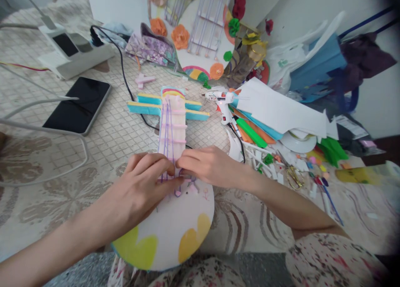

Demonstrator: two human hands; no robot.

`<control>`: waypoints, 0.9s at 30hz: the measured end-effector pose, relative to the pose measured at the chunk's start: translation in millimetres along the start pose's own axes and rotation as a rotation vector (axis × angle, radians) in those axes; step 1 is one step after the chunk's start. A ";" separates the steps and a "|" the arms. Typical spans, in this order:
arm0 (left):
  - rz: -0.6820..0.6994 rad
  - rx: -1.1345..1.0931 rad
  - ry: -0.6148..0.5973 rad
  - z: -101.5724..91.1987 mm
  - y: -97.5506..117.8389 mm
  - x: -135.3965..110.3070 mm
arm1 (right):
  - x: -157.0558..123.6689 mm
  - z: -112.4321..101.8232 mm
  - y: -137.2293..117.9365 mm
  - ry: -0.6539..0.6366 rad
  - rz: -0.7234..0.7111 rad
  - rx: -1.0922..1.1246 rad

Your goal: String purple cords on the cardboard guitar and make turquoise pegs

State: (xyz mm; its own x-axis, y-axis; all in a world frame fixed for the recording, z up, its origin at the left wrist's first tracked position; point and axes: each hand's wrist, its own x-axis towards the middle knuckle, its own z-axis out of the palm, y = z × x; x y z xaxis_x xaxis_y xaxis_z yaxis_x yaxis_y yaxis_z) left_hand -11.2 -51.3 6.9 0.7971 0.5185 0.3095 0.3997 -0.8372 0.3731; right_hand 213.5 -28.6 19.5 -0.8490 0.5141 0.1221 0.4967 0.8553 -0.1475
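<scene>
The left hand [145, 183] and right hand [204, 166] sit close together, fingers curled inward; whether they pinch anything is hidden. Directly beneath lies a white, round-bodied craft guitar [173, 230], seemingly card, lime and golden painted shapes [146, 251] on the fingers' near side. Purple strings [166, 128] already line its pale, pink-ridged neck [180, 134] beyond the fingertips; its right part appears unstrung.

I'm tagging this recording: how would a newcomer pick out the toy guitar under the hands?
At the near edge of the patterned tablecloth lies a flat toy guitar, its neck pointing away. The left hand and right hand are over it. Its body bears yellow heart-like patches, whereas the rear guitar carries paper flowers.
</scene>
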 end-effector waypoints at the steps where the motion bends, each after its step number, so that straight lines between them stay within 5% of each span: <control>1: 0.000 0.004 -0.005 0.7 0.0 -0.5 | -0.5 -1.0 -0.1 0.009 -0.003 -0.004; 6: -0.032 0.006 -0.008 3.0 0.1 -2.8 | -13.1 -14.8 -5.5 0.086 0.060 0.052; 9: -0.039 -0.007 -0.008 4.2 -0.6 -2.8 | -29.6 -18.2 -12.4 0.026 0.101 0.114; 16: -0.028 -0.008 0.003 5.5 -2.3 -3.6 | -48.5 2.2 -29.4 -0.090 0.120 0.064; 27: -0.020 -0.004 0.044 5.5 -2.3 -1.5 | -49.0 6.3 -40.4 0.078 0.298 0.469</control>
State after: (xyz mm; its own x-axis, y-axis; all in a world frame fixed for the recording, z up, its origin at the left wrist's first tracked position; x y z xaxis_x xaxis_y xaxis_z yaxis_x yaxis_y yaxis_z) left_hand -10.9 -51.1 0.7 0.7686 0.5419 0.3400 0.4134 -0.8263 0.3826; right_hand 233.9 -88.7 13.3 -0.6593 0.7478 0.0783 0.5645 0.5611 -0.6054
